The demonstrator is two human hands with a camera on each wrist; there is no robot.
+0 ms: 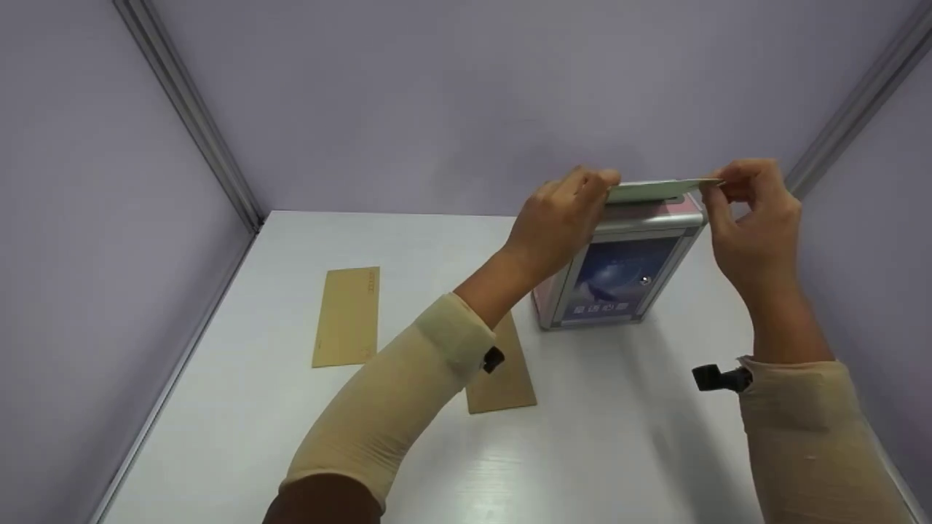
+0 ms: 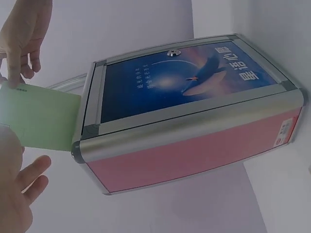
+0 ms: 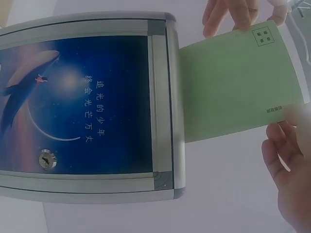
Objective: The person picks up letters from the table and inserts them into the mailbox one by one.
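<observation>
Fingertips of both hands are pinched on a green envelope: left hand at its 9 o'clock end, right hand at its 3 o'clock end. Envelope is held edge-down at the top of a pink letterbox, partly entered in the slot. Level, even lowering is judged advisable. Two brown envelopes are noted at 8 o'clock on the white table.

I seem to be working in a staged test booth, not a home or office: plain lilac wall panels joined by aluminium corner posts close in a bare white table, with no furniture or decoration anywhere around it.
</observation>
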